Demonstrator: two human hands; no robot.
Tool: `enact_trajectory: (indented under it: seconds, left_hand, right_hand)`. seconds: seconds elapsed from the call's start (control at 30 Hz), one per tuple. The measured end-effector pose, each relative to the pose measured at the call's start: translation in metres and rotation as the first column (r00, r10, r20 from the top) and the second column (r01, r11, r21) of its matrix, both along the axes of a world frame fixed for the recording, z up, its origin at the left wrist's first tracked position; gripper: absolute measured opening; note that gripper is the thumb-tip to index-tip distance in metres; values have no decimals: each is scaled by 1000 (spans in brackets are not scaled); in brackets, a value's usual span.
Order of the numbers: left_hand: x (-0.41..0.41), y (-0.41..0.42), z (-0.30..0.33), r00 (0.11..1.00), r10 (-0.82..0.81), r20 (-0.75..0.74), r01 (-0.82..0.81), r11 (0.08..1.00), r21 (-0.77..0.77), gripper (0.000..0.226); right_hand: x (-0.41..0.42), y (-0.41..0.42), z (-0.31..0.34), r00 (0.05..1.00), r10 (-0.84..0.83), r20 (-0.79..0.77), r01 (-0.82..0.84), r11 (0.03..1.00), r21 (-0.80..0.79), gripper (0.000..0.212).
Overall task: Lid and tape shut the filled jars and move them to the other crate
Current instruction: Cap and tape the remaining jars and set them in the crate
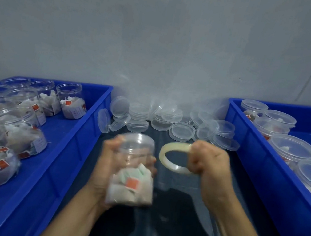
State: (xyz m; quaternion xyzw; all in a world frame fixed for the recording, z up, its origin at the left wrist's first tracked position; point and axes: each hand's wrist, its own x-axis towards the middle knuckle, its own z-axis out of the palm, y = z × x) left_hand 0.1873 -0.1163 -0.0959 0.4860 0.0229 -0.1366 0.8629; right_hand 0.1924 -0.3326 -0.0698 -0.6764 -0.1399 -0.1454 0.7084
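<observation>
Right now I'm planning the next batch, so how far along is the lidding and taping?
Done: several lidded jars stand in the right crate. In hand: the left hand holds a filled jar, lid apparently on, while the right hand grips the tape roll. Left: many open filled jars wait in the left crate; spare lids lie piled between.

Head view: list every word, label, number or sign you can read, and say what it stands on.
No text can be read.
Orange-red paper tags on the tea bags in the clear plastic jar held by the left hand: print blurred.
White label on the open clear jar in the left blue plastic crate: faint marks, too small.
Clear tape roll in the right hand: none visible.
Blue crates, loose clear lids: none visible.
</observation>
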Motion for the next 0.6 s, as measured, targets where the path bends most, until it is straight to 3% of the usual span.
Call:
enact_trajectory:
  seconds: [0.03,0.07,0.1,0.17,0.23,0.27,0.33,0.37,0.43,0.6]
  left_hand:
    - [0,4,1,999,-40,-1,40,993,-113,96]
    - [-1,6,2,998,-60,21,63,982,-180,100]
    - [-1,6,1,996,-75,50,83,978,-191,99]
    - [-1,-2,-2,990,-109,85,119,984,-129,92]
    - [-3,-12,-5,992,-79,100,79,997,8,95]
    - [-2,-15,-6,992,-57,110,49,996,75,100]
    - [-1,-18,-7,991,30,130,-51,986,161,109]
    - [1,-19,-9,984,93,153,-121,976,180,106]
    - [3,-21,-12,953,213,214,-259,942,213,90]
    - [5,-28,-15,910,313,273,-382,888,256,82]
  right_hand:
    - [1,-5,3,999,42,-29,-36,980,194,36]
    - [1,-10,4,998,48,-32,-37,956,290,36]
    - [3,-15,4,1000,7,-25,0,960,280,36]
    - [6,-18,-2,995,-102,-20,103,990,97,37]
    - [12,-12,-15,982,-186,-8,178,953,-246,38]
    - [16,-9,-23,976,-214,36,208,871,-445,38]
    - [22,-2,-38,962,-220,163,264,589,-764,40]
    - [25,0,-44,960,-189,206,274,487,-830,41]
    - [29,0,-52,966,-133,223,258,402,-878,40]
    - [30,-1,-59,991,-101,84,115,372,-921,29]
